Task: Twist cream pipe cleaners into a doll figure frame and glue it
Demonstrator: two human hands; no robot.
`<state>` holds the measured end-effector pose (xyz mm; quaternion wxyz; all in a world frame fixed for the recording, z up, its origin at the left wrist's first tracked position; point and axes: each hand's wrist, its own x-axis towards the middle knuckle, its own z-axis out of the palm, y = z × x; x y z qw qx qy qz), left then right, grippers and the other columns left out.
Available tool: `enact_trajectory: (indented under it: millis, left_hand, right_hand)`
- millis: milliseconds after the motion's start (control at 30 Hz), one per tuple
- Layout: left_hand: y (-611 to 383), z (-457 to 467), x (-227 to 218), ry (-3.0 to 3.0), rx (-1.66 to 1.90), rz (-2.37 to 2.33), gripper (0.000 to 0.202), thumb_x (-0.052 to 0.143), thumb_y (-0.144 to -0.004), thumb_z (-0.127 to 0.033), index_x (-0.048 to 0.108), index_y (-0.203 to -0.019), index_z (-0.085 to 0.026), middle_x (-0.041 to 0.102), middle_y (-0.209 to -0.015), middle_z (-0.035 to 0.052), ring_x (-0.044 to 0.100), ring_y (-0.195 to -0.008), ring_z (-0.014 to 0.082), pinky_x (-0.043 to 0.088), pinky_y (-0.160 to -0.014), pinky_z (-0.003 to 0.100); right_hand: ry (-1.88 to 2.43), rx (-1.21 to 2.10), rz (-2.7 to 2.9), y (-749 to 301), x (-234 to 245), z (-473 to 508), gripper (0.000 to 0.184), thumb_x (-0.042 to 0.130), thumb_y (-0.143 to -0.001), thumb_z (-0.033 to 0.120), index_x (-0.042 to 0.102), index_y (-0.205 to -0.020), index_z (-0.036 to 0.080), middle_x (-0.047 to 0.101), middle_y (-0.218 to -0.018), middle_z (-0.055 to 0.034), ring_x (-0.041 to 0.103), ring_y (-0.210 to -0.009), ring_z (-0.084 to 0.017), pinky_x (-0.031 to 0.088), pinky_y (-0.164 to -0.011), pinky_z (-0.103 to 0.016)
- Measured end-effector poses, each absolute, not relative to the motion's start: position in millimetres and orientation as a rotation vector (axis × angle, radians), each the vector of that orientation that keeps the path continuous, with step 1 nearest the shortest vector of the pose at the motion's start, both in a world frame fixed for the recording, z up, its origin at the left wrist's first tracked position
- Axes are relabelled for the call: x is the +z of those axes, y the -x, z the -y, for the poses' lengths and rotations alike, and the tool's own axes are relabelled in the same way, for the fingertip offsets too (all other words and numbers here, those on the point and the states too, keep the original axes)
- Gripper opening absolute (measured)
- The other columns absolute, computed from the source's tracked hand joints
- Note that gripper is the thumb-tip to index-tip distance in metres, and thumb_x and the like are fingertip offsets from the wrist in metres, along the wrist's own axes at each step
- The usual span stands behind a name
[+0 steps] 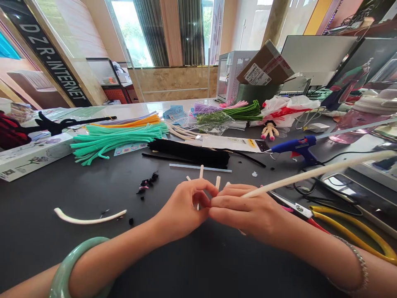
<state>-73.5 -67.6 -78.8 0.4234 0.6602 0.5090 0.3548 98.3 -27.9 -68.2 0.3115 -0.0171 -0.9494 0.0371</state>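
Observation:
Both my hands meet over the dark table (93, 182), pinching white pipe cleaners. My left hand (186, 205) is closed in a pinch on short white pipe cleaner pieces (201, 171) whose ends stick up between the fingers. My right hand (245, 209) is closed on a long white pipe cleaner (316, 170) that runs out to the right edge. A green bangle (71, 265) sits on my left wrist and a silver bracelet (359, 265) on my right.
A curved white piece (89, 217) and black scraps (147, 182) lie at left. Behind are mint green (118, 140), orange and black (192, 152) pipe cleaner bundles, a glue stick (200, 167), a blue glue gun (297, 148), yellow-handled pliers (350, 225), a small doll (269, 129) and boxes.

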Motion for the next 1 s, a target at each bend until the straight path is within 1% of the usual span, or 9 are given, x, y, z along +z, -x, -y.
enact_trajectory:
  millis: [67,200,333,367,500,567,767,900,1000]
  left_hand:
    - [72.2,69.2,-80.9,-1.614,0.87,-1.227,0.019,0.061,-0.066,-0.01,0.051,-0.081,-0.018,0.057,-0.07,-0.0031,0.056,-0.063,0.0125,0.042,-0.055,0.022]
    - [70.7,71.9,-83.9,-1.561,0.916,-1.17,0.032,0.063,-0.067,-0.009,0.042,-0.088,-0.021,0.051,-0.08,-0.0051,0.054,-0.061,0.0085,0.043,-0.056,0.021]
    - [70.0,72.3,-84.9,-1.537,0.932,-1.15,0.038,0.062,-0.067,-0.008,0.036,-0.09,-0.024,0.046,-0.082,-0.0063,0.053,-0.06,0.007,0.042,-0.055,0.021]
    - [69.9,72.1,-85.4,-1.535,0.925,-1.138,0.039,0.062,-0.067,-0.008,0.035,-0.09,-0.024,0.046,-0.081,-0.0066,0.053,-0.059,0.0069,0.042,-0.055,0.021]
    - [70.0,71.4,-88.7,-1.509,0.901,-1.078,0.043,0.061,-0.066,-0.004,0.032,-0.09,-0.025,0.045,-0.079,-0.0076,0.053,-0.058,0.0061,0.04,-0.054,0.019]
    - [70.3,71.3,-88.7,-1.489,0.903,-1.041,0.044,0.061,-0.066,-0.003,0.031,-0.091,-0.025,0.046,-0.08,-0.0071,0.055,-0.06,0.0062,0.041,-0.055,0.02]
    - [72.4,69.8,-76.9,-1.516,0.836,-1.067,0.029,0.06,-0.071,-0.013,0.039,-0.089,-0.021,0.048,-0.087,-0.0023,0.058,-0.07,0.011,0.039,-0.056,0.021]
    - [71.9,68.9,-73.4,-1.626,0.772,-1.16,0.011,0.057,-0.078,-0.02,0.049,-0.086,-0.019,0.056,-0.076,-0.0017,0.055,-0.067,0.0124,0.041,-0.06,0.024]
    - [69.8,69.3,-77.1,-1.613,0.837,-1.188,0.009,0.058,-0.078,-0.021,0.053,-0.084,-0.018,0.057,-0.071,-0.0019,0.054,-0.065,0.0122,0.042,-0.061,0.025]
  right_hand:
    - [0.026,0.128,2.501,-97.7,-70.5,25.2,0.031,0.037,-0.096,0.012,0.061,-0.077,0.013,0.063,-0.068,-0.0038,0.051,-0.066,-0.014,0.043,-0.067,-0.026]
    - [0.058,0.151,2.483,-98.9,-72.3,21.4,0.027,0.039,-0.094,0.01,0.061,-0.079,0.015,0.065,-0.072,-0.0038,0.055,-0.07,-0.014,0.044,-0.071,-0.025]
    - [0.163,0.15,2.499,-98.4,-73.7,21.1,0.027,0.044,-0.09,0.009,0.062,-0.072,0.018,0.066,-0.068,-0.0006,0.059,-0.068,-0.013,0.041,-0.08,-0.03]
    - [0.209,0.184,2.51,-97.7,-74.2,21.5,0.026,0.045,-0.088,0.008,0.062,-0.071,0.018,0.065,-0.066,0.0005,0.058,-0.065,-0.013,0.042,-0.078,-0.029]
    - [0.465,0.511,2.489,-95.0,-74.5,23.4,0.021,0.053,-0.078,0.001,0.063,-0.069,0.017,0.065,-0.066,0.0022,0.055,-0.053,-0.008,0.039,-0.054,-0.018]
    - [0.569,0.623,2.433,-94.7,-73.8,23.8,0.022,0.056,-0.072,-0.004,0.063,-0.069,0.017,0.066,-0.067,0.0024,0.056,-0.055,-0.007,0.038,-0.051,-0.016]
    - [0.626,0.609,2.374,-97.8,-72.2,22.6,0.02,0.058,-0.072,0.0,0.065,-0.073,0.018,0.067,-0.068,0.0013,0.057,-0.054,-0.008,0.04,-0.05,-0.016]
    - [0.612,0.552,2.359,-98.7,-72.4,21.2,0.019,0.057,-0.073,0.001,0.065,-0.073,0.018,0.066,-0.069,0.0016,0.055,-0.052,-0.007,0.042,-0.05,-0.016]
    - [0.584,0.526,2.331,-98.1,-73.7,20.8,0.023,0.054,-0.074,0.0,0.065,-0.078,0.02,0.067,-0.075,0.0012,0.058,-0.057,-0.008,0.045,-0.053,-0.016]
